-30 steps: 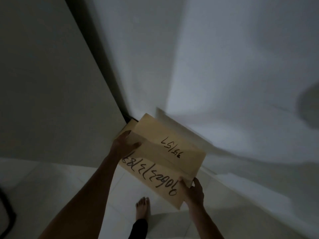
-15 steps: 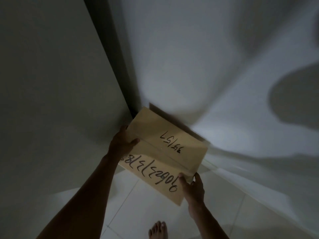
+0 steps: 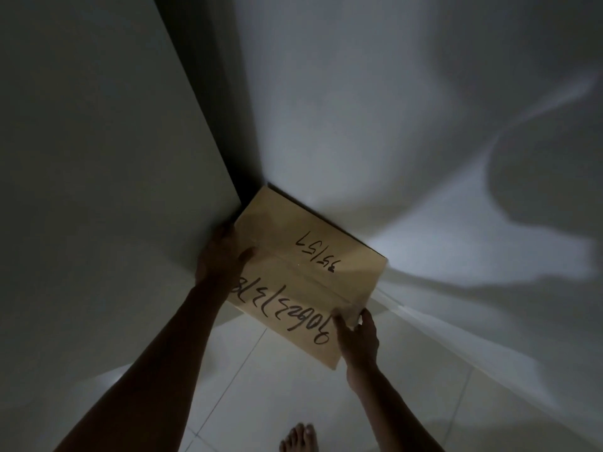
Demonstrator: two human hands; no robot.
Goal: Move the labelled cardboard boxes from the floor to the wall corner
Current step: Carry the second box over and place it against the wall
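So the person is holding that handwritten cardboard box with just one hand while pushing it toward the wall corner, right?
Not quite: the head view shows both hands on the cardboard box, the left hand at its left edge and the right hand at its near right corner. The rest is right.

The box (image 3: 303,275) is closing in on the wall corner (image 3: 251,177); its far edge is now reaching the dark seam, where earlier a gap was showing. The bare foot (image 3: 298,438) is dropping toward the bottom edge of the view, and the shadows on the right wall are spreading.
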